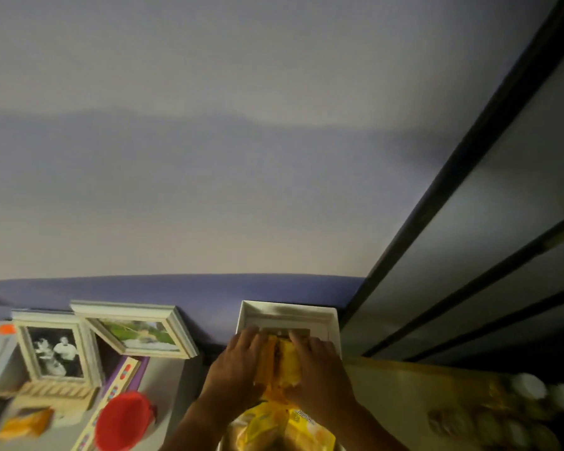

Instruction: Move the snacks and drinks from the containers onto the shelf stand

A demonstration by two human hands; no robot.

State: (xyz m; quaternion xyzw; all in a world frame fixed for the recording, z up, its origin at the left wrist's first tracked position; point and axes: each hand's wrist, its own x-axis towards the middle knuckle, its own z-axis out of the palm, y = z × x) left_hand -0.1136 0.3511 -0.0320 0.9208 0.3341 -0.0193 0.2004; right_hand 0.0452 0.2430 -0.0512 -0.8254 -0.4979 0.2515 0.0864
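Note:
Both my hands meet low in the middle of the view, around a yellow-orange snack packet (282, 361). My left hand (238, 362) grips its left side and my right hand (316, 362) grips its right side, fingers curled over the top. The packet is held just in front of a white frame (334, 323) leaning on the wall. Below my wrists lies another yellow snack bag (287, 428) with pictured chips, partly cut off by the bottom edge. An orange packet (26, 424) lies at the lower left.
Two white picture frames (56, 349) (137, 330) stand at the left against a purple wall band. A red round lid (124, 421) sits on the surface. Dark shelf rails (469, 157) run up the right side, with pale round lids (528, 385) below them.

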